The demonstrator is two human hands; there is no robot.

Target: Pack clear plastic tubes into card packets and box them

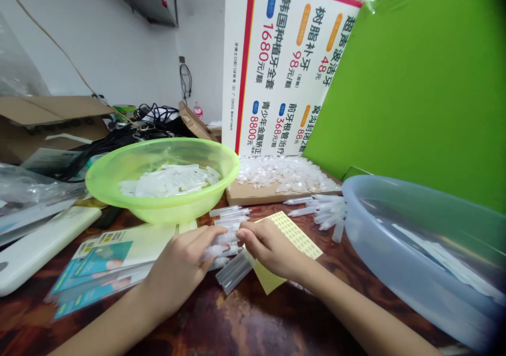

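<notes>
My left hand [179, 263] is curled round a transparent plastic tube [215, 251] with a whitish end, low over the table. Close beside it, my right hand [266, 242] is closed in a pinch; whatever its fingertips hold is hidden. More capped tubes [231, 220] lie in a row behind and under the fingers. Several open transparent tubes [236, 272] rest together just below the hands. A yellow sticker sheet [304, 242] with rows of small labels lies partly under my right hand and wrist.
A green basin [162, 204] of white pieces stands behind left, a blue basin [371, 224] at right. Finished-looking tubes [324, 208] lie beside it. Small transparent parts [276, 172] cover a cardboard tray [253, 193]. Printed packets [103, 266] and a white bar [47, 250] lie left.
</notes>
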